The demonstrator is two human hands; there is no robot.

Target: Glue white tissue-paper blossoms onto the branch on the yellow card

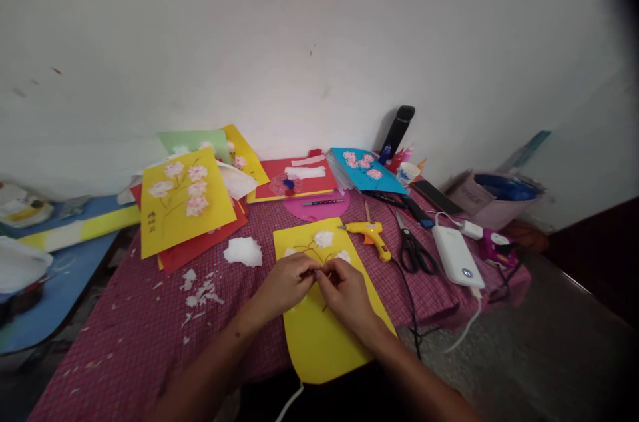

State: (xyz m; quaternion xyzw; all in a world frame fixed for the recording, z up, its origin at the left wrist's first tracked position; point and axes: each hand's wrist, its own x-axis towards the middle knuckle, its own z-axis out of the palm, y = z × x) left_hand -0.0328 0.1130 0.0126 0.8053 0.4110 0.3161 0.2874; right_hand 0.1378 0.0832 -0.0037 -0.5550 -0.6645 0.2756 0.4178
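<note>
A yellow paper sheet [319,335] lies in front of me on the red checked tablecloth [134,335], with drawn brown branches and white tissue blossoms [323,238] stuck near its top. My left hand [284,285] and my right hand [344,292] meet over the sheet's middle. Both pinch their fingertips together on something small I cannot make out. A loose white tissue wad [242,251] rests left of the sheet.
A yellow glue gun [372,235], black scissors [414,250] and a white power bank [455,255] lie to the right. A finished yellow blossom card [182,206], red and blue cards [367,172], a black bottle [398,129] and paper scraps [200,292] surround the work.
</note>
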